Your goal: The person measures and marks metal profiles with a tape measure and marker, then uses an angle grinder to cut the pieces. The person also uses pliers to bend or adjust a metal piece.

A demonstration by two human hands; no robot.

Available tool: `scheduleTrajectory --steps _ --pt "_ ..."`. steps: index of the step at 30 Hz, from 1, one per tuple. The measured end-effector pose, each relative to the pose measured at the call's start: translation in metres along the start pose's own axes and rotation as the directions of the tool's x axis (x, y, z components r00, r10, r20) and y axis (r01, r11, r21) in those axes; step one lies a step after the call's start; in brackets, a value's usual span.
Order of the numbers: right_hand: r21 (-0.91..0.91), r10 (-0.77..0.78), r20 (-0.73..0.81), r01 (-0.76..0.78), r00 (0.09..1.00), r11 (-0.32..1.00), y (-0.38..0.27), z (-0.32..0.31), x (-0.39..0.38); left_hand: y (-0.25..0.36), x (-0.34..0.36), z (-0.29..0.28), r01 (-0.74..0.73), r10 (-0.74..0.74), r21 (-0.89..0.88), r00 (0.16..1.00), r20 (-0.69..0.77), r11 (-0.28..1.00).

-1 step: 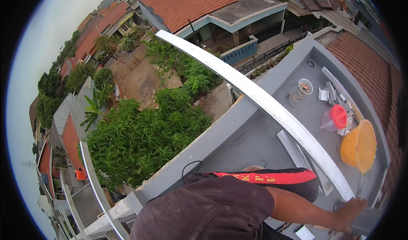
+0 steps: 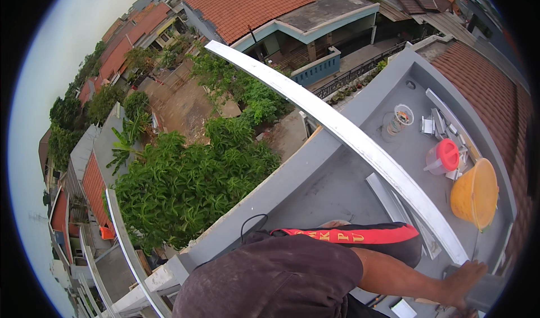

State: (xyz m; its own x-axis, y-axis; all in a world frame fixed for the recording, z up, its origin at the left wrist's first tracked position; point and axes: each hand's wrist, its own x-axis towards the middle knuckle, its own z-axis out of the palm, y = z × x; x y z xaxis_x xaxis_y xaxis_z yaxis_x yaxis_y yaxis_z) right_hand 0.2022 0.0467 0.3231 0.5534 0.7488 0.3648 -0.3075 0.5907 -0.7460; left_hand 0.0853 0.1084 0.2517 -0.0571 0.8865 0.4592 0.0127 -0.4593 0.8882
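Observation:
My left arm runs to the lower right from a dark short sleeve. My left hand (image 2: 464,284) is wrapped over a grey metal bar (image 2: 488,293), its fingers partly hidden. Right beside this hand is the near end of a long white metal channel (image 2: 337,124), which slants up and left across the grey parapet and out over the trees. A dark trouser leg with a red stripe (image 2: 349,235) lies beyond my arm. My right hand does not show.
On the grey ledge stand an orange bucket (image 2: 474,197), a red-lidded container (image 2: 443,156) and a clear plastic cup (image 2: 403,115). Metal offcuts (image 2: 441,125) lie near them, with more strips (image 2: 388,200) below the channel. Past the parapet (image 2: 270,197) is a drop to trees (image 2: 191,177).

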Motion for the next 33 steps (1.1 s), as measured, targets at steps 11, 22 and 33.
scheduleTrajectory --steps 11,22,33 --pt "-0.808 -0.333 0.182 0.334 0.925 0.485 -0.003 0.101 -0.058 0.018 0.015 -0.049 0.164 -0.137 -0.094 0.961 0.24 0.982" --pt "-0.928 -0.293 0.206 0.281 0.934 0.245 -0.008 0.066 -0.036 0.034 0.018 -0.07 0.247 -0.198 -0.117 0.925 0.326 0.962" --pt "-0.864 -0.034 -0.081 -0.053 0.996 0.5 -0.012 0.057 -0.043 0.019 0.0 -0.04 0.08 -0.075 -0.056 0.994 0.075 0.995"
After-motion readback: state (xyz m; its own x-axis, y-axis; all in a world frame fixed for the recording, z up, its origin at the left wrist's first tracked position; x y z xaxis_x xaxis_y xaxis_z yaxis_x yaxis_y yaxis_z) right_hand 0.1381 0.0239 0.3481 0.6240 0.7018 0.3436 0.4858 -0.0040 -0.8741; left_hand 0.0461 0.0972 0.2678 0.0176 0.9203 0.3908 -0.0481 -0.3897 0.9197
